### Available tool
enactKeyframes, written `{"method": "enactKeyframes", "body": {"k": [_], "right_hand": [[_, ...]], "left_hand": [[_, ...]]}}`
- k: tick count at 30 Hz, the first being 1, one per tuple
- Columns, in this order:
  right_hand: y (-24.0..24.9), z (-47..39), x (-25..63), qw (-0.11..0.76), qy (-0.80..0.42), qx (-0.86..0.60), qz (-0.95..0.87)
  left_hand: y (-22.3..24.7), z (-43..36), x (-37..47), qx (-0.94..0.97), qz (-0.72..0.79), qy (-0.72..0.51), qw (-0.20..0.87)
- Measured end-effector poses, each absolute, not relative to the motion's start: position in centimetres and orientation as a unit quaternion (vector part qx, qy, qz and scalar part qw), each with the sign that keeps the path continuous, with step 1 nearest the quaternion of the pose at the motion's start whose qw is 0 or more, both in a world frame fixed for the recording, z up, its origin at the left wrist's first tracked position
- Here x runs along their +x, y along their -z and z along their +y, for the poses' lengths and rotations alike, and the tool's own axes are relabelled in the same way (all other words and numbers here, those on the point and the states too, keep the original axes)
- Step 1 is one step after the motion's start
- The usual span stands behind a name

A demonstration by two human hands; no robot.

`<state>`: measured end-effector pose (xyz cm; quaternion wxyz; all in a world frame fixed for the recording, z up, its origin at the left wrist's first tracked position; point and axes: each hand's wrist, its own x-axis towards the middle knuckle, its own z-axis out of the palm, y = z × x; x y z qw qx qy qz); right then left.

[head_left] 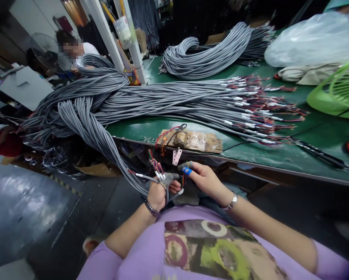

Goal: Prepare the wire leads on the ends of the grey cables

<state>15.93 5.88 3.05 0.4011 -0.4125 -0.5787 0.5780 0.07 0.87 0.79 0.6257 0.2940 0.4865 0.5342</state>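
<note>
In front of my body, my left hand [159, 190] is closed around several grey cables [133, 184]. Their stripped ends, with white sleeves and thin coloured wires [156, 165], stick up above that hand. One cable end with a white sleeve points toward my right hand [199, 175]. Grey covers sit on fingers of both hands, and blue tape wraps a right fingertip. The right thumb and finger are pinched together at the dark wire ends; what lies between them is too small to make out. A pink clip [177, 156] hangs at the table edge just above.
A long pile of grey cables [163, 97] covers the green table [294, 159], wire ends to the right. Behind lies a coiled bundle [206, 58]. A taped cardboard piece [194, 140], black cutter [320, 153] and green fan [337, 93] are there too. A person [75, 48] sits far left.
</note>
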Motion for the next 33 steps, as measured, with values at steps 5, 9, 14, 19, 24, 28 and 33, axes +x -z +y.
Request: {"method": "enactKeyframes", "body": {"k": [5, 9, 14, 19, 24, 28, 33], "right_hand": [[-3.7, 5.5, 16.1, 0.395, -0.507, -0.408, -0.648], [-4.3, 4.9, 16.5, 0.401, -0.397, -0.432, -0.704], [-6.0, 3.2, 16.5, 0.368, -0.355, -0.349, -0.785], [-5.2, 1.7, 15.1, 0.190, -0.398, -0.228, -0.868], [-1.6, 2.7, 14.6, 0.101, -0.322, -0.369, -0.866], [-0.5, 4.0, 14.9, 0.120, -0.430, -0.421, -0.789], [-2.9, 4.5, 14.4, 0.278, -0.625, -0.424, -0.594]], "left_hand": [[-1.3, 0.9, -0.2, 0.285, 0.519, -0.532, 0.606], [-1.6, 1.3, -0.3, 0.269, 0.508, -0.558, 0.599], [-1.7, 1.6, -0.3, 0.256, 0.503, -0.560, 0.607], [-2.0, 1.7, -0.4, 0.251, 0.510, -0.567, 0.596], [-1.9, 1.4, -0.4, 0.256, 0.507, -0.585, 0.579], [-1.7, 0.8, -0.3, 0.268, 0.512, -0.543, 0.609], [-1.2, 0.2, -0.3, 0.336, 0.514, -0.479, 0.627]]}}
